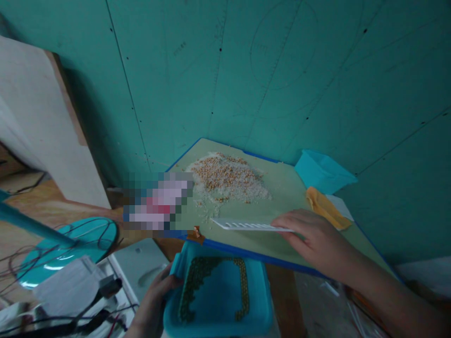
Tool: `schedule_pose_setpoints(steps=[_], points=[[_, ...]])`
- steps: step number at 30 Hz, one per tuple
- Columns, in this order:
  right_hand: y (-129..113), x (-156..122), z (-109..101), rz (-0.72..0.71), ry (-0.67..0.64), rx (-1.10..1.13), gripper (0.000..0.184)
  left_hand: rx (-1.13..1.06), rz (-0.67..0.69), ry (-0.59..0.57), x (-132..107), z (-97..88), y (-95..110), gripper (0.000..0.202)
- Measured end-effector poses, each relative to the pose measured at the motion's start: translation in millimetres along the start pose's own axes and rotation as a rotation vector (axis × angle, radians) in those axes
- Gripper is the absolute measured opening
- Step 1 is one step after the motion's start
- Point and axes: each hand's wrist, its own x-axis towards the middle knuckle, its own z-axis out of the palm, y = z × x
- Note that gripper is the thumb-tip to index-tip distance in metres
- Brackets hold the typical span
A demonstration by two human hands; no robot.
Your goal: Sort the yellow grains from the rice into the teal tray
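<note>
My right hand [308,234] pinches the near end of a flat white slotted plastic piece [246,226], held roughly level over the board's front part. My left hand [158,293] grips the left side of a blue plastic tub [214,305] below the board's front edge. Inside the tub, small dark green and tan bean-like grains lie along the back and sides. A heap of tan round beans [221,173] mixed with white rice-like grains [252,188] lies on the pale green board [282,188], apart from the white piece.
An orange cloth [327,209] and a blue folded bag-like item [322,171] lie at the board's right. A pixelated patch covers its left. Cables and a round turquoise base [95,253] are on the left; a green wall [197,70] stands behind.
</note>
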Motion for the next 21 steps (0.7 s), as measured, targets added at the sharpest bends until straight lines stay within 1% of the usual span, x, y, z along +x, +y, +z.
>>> schedule_pose_setpoints(steps=[2, 6, 11, 15, 17, 21], points=[[-0.3, -2.4, -1.5, -0.005, -0.012, -0.012, 0.022, -0.010, -0.001, -0.018, 1.0, -0.2, 0.1, 0.042], [-1.0, -6.1, -4.3, 0.011, -0.024, -0.021, 0.023, 0.018, 0.029, -0.037, 2.5, -1.8, 1.1, 0.032], [-0.3, -11.8, -5.0, 0.025, -0.026, -0.003, 0.024, 0.027, 0.051, -0.023, 2.1, -2.6, 0.8, 0.036], [-0.1, -17.4, -5.5, 0.036, -0.056, 0.011, 0.024, 0.044, 0.051, -0.009, 2.0, -2.3, 1.1, 0.031], [-1.3, -20.0, -6.4, 0.041, -0.059, 0.010, 0.025, 0.056, 0.048, -0.024, 2.0, -1.4, 2.1, 0.028], [-6.5, -26.3, -9.4, 0.047, -0.052, 0.012, 0.027, 0.074, 0.054, -0.051, -0.1, 1.5, 3.2, 0.029]])
